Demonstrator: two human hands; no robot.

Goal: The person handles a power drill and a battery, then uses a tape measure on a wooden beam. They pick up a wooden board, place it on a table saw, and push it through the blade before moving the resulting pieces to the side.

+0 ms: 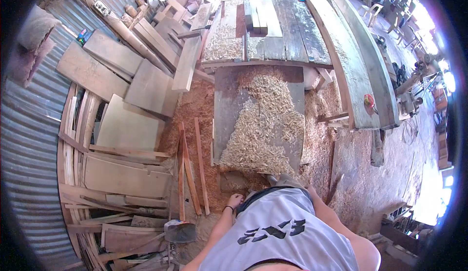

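Note:
My left hand [235, 201] hangs beside my left hip, a dark band on its wrist. Its fingers look curled in, with nothing visible in them. My right hand [311, 189] is low by my right hip; only a small part shows past the shirt, and its fingers are hidden. In front of my feet lies a flat board [229, 93] heaped with pale wood shavings [263, 134]. Thin wooden strips [201, 166] lie on the floor near my left hand.
Beyond the board stands a wooden workbench [292, 27] carrying thick timber pieces [256, 12] and shavings. Two long planks [348, 76] extend along the right. Stacked boards [129, 125] line the corrugated wall [29, 149] at left. A dustpan-like scoop [179, 232] sits lower left.

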